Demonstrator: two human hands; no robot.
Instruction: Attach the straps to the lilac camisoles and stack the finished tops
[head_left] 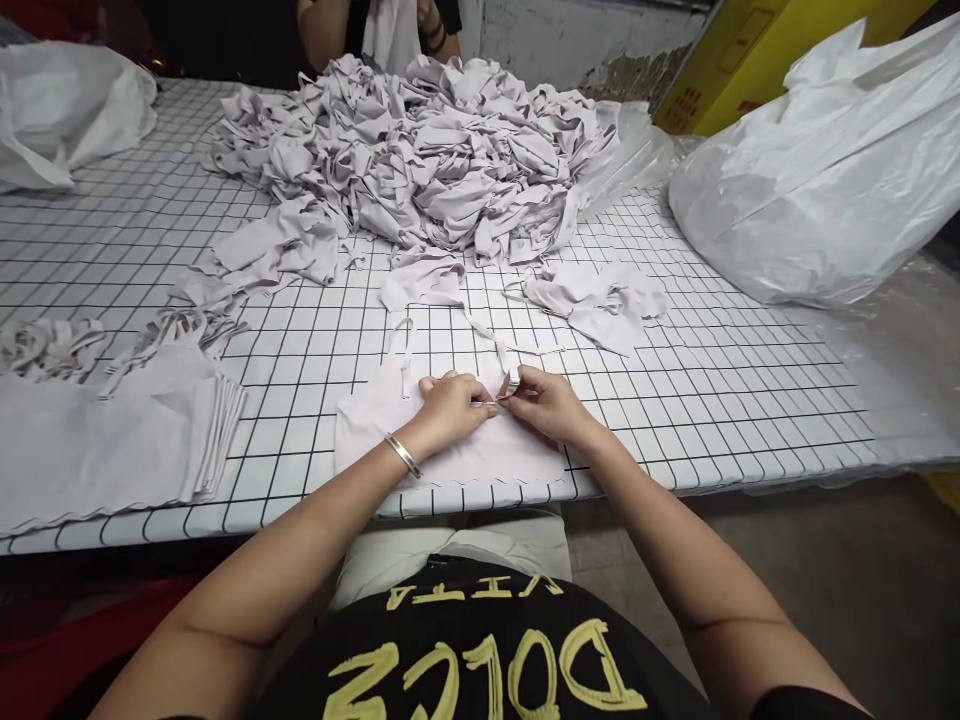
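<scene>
Pinching a thin strap [508, 385] between closed fingertips, the left hand [448, 405] and right hand [546, 402] meet over the pale garment [450, 462] on the gridded table [712, 390].

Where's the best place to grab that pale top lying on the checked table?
Probably its wavy hem, from the near side: the pale top lies flat with that edge at the front of the table, so fingers could slide under. The straps are thin and floppy.
</scene>
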